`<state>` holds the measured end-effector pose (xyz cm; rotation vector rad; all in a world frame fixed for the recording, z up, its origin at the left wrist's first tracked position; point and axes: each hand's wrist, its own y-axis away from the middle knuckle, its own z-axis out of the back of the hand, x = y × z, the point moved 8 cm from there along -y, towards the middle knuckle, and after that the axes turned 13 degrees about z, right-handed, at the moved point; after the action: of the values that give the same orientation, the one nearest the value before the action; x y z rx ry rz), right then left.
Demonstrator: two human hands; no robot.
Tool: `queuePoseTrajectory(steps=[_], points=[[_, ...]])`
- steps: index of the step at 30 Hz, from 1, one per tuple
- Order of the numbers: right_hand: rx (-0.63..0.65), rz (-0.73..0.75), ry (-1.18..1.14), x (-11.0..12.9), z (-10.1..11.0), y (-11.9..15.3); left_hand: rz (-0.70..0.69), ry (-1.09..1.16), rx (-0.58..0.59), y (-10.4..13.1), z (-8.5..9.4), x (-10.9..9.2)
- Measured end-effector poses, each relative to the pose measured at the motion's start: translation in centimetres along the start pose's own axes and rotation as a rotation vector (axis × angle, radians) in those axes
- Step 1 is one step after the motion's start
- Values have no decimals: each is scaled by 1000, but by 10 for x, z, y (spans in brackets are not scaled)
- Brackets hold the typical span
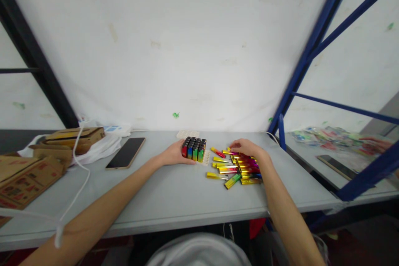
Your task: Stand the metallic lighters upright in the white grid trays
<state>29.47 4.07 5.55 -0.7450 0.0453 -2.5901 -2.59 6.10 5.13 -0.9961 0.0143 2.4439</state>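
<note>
My left hand is wrapped round the left side of a block of upright lighters with black tops and red, blue and green bodies. Under and beside the block shows a pale tray with round holes. To the right lies a loose pile of shiny yellow, red and purple metallic sleeves, some with silver ends. Over the back of this pile is my right hand, its fingers bent down and close together. What its fingertips hold, if anything, is too small to make out.
A second pale tray lies by the wall. On the left are a black phone, cardboard boxes, white plastic and a hanging white cable. Blue shelf posts rise at right; beyond them lie another phone, plastic packets and a person's hand.
</note>
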Motion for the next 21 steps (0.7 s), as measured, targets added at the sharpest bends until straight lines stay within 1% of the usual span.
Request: queuePoseTrajectory(steps=[3,6,7,9,11,14,16,18,21], points=[[-2,4,1,-2,-1,-2,2,2,5,0,-1,0],[-14,23,60,-2,-1,-4,11,-5,12,1,-1,0],[-52,37,83,-1,1,-5,10,-4,10,1,0,0],[-179,69,96,5,10,-6,5,-4,3,1,0,-1],[-311,78,60,11,19,-6,4,-4,2,1,0,-1],[-440,101,3,22,22,-8,5,8,13,0,-1,0],[-516,128,-56,30,21,-12,3,16,17,0,-2,0],[-565,117,-179,33,14,-17,8,17,16,0,-2,1],[-565,65,-377,33,-2,-26,9,16,17,0,-2,1]])
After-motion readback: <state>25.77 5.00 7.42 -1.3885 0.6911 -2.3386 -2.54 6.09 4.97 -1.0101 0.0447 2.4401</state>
